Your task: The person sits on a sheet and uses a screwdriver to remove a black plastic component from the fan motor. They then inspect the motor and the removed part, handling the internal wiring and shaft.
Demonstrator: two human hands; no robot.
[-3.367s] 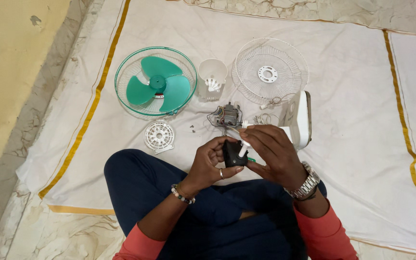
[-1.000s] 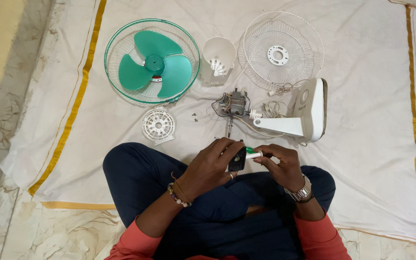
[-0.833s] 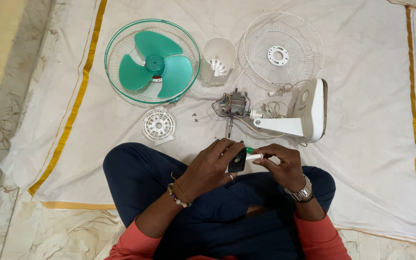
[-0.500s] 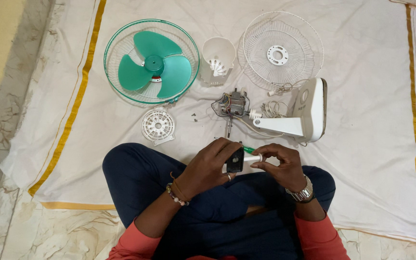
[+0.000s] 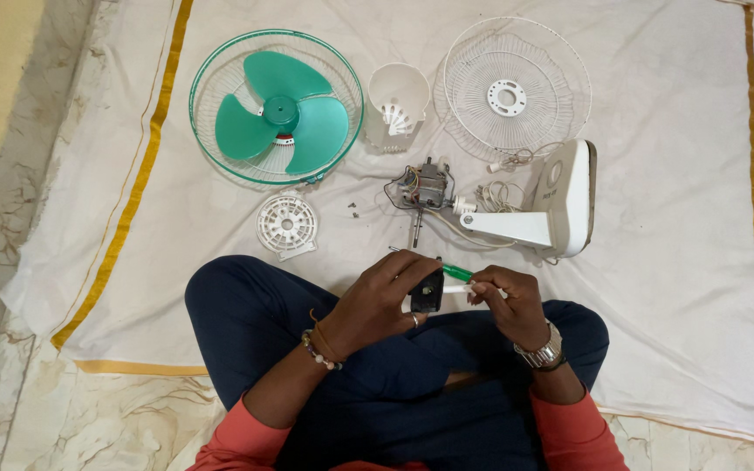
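I sit cross-legged on a white cloth (image 5: 674, 227). My left hand (image 5: 386, 292) grips a small black box-shaped part (image 5: 427, 293) over my lap. My right hand (image 5: 503, 296) holds a green-and-white handled screwdriver (image 5: 457, 273), its tip against the black part. Just beyond my hands lie the bare fan motor (image 5: 421, 187) with its wires and the white fan stand (image 5: 551, 214).
On the cloth lie a green fan blade inside a green-rimmed grille (image 5: 277, 109), a white cup-shaped motor cover (image 5: 397, 103), a white wire grille (image 5: 517, 87), a round white vented cap (image 5: 286, 224) and tiny screws (image 5: 353, 209). Marble floor (image 5: 10, 174) borders the cloth on the left.
My hands have stayed over my lap; the right hand has shifted the screwdriver slightly against the black part. The view has tilted a little since the oldest frame.
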